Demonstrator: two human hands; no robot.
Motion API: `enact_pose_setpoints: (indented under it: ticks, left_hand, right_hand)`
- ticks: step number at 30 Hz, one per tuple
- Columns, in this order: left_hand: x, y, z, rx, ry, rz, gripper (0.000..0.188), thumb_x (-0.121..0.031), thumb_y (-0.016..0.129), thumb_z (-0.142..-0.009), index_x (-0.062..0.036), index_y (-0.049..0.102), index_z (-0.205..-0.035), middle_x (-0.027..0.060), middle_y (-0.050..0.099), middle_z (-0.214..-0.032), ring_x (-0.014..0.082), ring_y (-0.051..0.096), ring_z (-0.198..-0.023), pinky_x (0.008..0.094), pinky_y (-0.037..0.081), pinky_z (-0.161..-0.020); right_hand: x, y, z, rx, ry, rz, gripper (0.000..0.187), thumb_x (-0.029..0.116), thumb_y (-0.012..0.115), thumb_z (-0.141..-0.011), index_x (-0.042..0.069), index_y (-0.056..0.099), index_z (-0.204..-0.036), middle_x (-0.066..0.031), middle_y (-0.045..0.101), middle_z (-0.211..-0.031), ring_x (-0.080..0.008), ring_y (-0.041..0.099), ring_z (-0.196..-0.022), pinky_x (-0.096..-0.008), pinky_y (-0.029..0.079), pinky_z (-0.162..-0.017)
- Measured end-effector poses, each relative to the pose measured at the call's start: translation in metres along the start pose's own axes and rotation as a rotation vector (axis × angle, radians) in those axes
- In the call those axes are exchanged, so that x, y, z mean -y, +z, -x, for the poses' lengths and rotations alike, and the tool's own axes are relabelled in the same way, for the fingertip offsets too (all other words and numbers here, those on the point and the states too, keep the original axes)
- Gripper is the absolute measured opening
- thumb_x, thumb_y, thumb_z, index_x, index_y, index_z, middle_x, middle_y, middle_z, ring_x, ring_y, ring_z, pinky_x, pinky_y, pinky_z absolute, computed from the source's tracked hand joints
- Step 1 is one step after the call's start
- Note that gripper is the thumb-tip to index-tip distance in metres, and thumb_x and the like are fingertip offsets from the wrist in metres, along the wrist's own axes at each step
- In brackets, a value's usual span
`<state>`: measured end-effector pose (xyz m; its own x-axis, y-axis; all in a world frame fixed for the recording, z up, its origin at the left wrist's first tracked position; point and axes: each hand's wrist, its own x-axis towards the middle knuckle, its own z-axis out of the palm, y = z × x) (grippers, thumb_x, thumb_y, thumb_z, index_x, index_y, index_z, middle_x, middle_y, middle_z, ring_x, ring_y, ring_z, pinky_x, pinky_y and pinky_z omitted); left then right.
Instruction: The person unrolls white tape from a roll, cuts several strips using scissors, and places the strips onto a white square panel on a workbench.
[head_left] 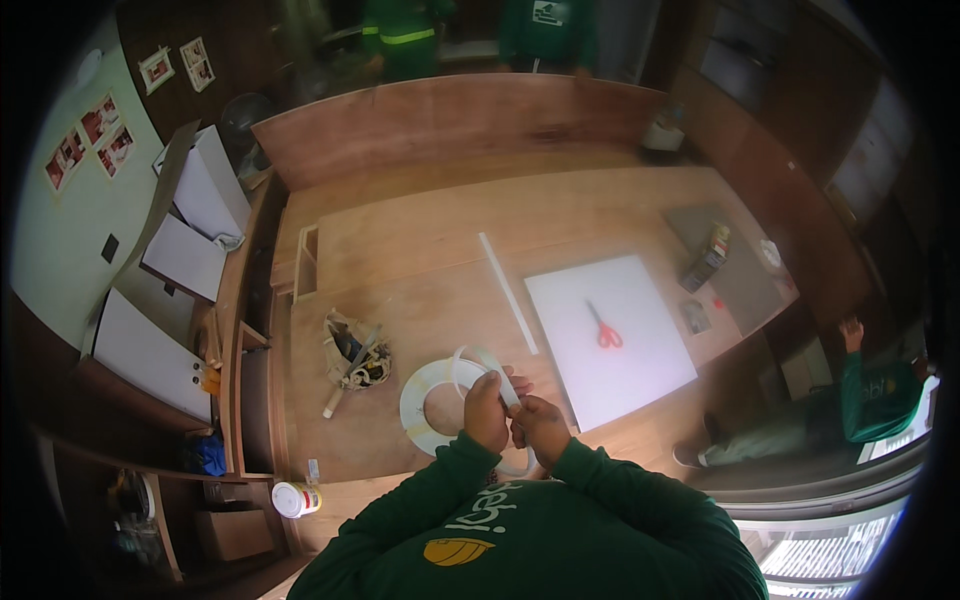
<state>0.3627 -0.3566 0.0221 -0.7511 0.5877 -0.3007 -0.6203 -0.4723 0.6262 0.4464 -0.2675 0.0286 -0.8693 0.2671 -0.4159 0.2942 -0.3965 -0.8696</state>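
Here, above the near side of the bench [400,260], the left hand [488,412] and right hand [541,430] meet at a looped white strip [508,386], the fingers of both pinching it. A white ring-shaped roll [413,405] lies just beside the left hand; to the right, red-handled scissors [607,334] rest on a white board [640,390].

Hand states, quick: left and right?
Left hand: closed on the curled white strip, some fingers partly extended.
Right hand: closed, fingers curled, holding the same strip next to the left hand.
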Motion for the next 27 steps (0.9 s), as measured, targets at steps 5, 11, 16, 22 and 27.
enact_pose_setpoints:
  ticks: [5, 11, 16, 22, 27]
  left_hand:
    - [0.001, 0.005, 0.006, -0.123, 0.061, -0.080, 0.031, -0.024, 0.035, -0.100, 0.0023, 0.050, -0.107, 0.0091, 0.054, -0.082, 0.0243, 0.062, -0.080, 0.0348, 0.054, -0.067]
    - [0.000, -0.005, 0.018, -0.259, 0.243, -0.338, 0.028, -0.026, 0.043, -0.100, -0.0006, 0.055, -0.100, 0.0042, 0.053, -0.074, 0.0190, 0.059, -0.066, 0.0282, 0.050, -0.057]
    - [-0.018, -0.015, 0.052, -0.283, 0.030, -0.519, 0.025, -0.029, 0.051, -0.097, -0.0052, 0.059, -0.094, -0.0028, 0.050, -0.066, 0.0054, 0.041, -0.051, 0.0192, 0.032, -0.045]
    - [-0.010, 0.017, 0.093, -0.301, -0.208, -0.929, 0.029, -0.024, 0.047, -0.098, 0.0002, 0.060, -0.088, 0.0026, 0.054, -0.069, 0.0120, 0.049, -0.061, 0.0292, 0.042, -0.055]
    - [0.016, 0.050, 0.111, -0.227, 0.017, -1.193, 0.030, -0.025, 0.049, -0.098, -0.0008, 0.062, -0.088, 0.0032, 0.055, -0.068, 0.0118, 0.050, -0.061, 0.0262, 0.042, -0.058]
  right_hand:
    - [-0.007, -0.002, -0.003, 0.078, 0.045, -0.029, 0.014, 0.013, 0.055, -0.094, 0.000, 0.060, -0.098, -0.0036, 0.058, -0.075, -0.0132, 0.056, -0.066, -0.0265, 0.045, -0.060]
    - [-0.014, -0.029, -0.019, 0.372, -0.173, 0.379, 0.023, 0.021, 0.056, -0.095, 0.001, 0.063, -0.088, -0.0035, 0.063, -0.082, -0.0117, 0.058, -0.074, -0.0269, 0.048, -0.068]
    - [0.027, -0.071, -0.036, 0.439, -0.041, 0.571, 0.026, 0.025, 0.061, -0.093, 0.002, 0.064, -0.084, -0.0034, 0.061, -0.078, -0.0097, 0.056, -0.074, -0.0278, 0.049, -0.071]
    - [0.063, -0.067, -0.050, 0.778, -0.961, 0.736, 0.016, 0.015, 0.062, -0.088, 0.004, 0.061, -0.099, -0.0104, 0.060, -0.078, -0.0311, 0.058, -0.083, -0.0400, 0.046, -0.081]
    - [0.049, -0.061, -0.054, 1.099, -1.089, 0.586, 0.011, 0.016, 0.067, -0.081, 0.006, 0.063, -0.085, -0.0128, 0.060, -0.078, -0.0343, 0.057, -0.079, -0.0461, 0.045, -0.072]
